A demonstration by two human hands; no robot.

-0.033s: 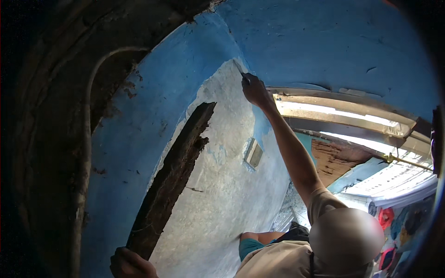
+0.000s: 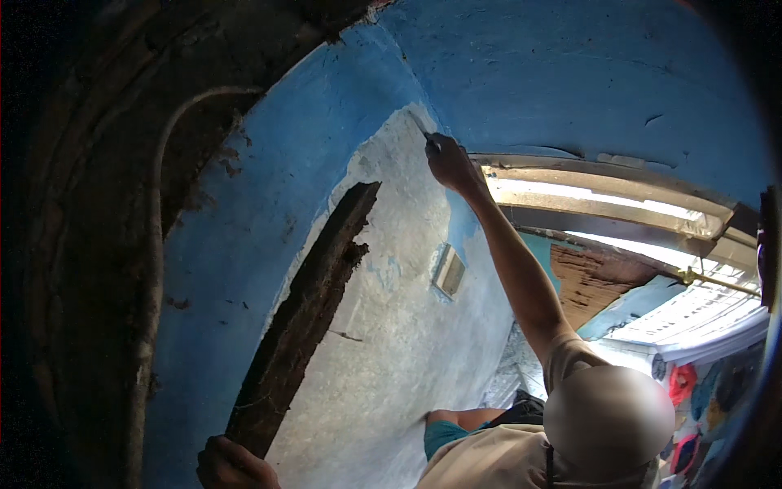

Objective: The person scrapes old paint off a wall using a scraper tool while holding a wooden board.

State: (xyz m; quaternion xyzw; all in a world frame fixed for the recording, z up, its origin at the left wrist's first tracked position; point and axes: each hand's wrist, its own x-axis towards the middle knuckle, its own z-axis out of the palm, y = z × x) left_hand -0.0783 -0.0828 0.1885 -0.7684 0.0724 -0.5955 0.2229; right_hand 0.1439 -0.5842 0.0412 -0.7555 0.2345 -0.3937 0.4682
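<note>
The person's two hands each grip one thing: the fingers of the right hand (image 2: 450,163) are curled tightly around the handle of one thin-bladed scraper (image 2: 419,124), and those of the left hand (image 2: 232,466) are wrapped around the lower end of one long, dark board (image 2: 305,318) with a ragged right edge. The scraper is above and to the right of the board's upper end, its blade lying along the top of one large bare grey patch (image 2: 407,318); whether it presses on the wall there is hard to tell. This patch spreads to the right of the board, with one rectangular plate (image 2: 449,272) set into it and one thin wire-like piece (image 2: 348,336) nearer the board's edge. Blue paint (image 2: 285,187) covers the wall to the left of the board and above its upper end. Farther left of the board runs one bent pipe (image 2: 153,269). Well to its right are one raised arm in a beige sleeve (image 2: 574,359), one pair of teal shorts (image 2: 444,438), one slatted wooden frame (image 2: 570,191) letting in light, one brown, peeling panel (image 2: 590,281) and two red items (image 2: 683,383), blurred at the rim.
</note>
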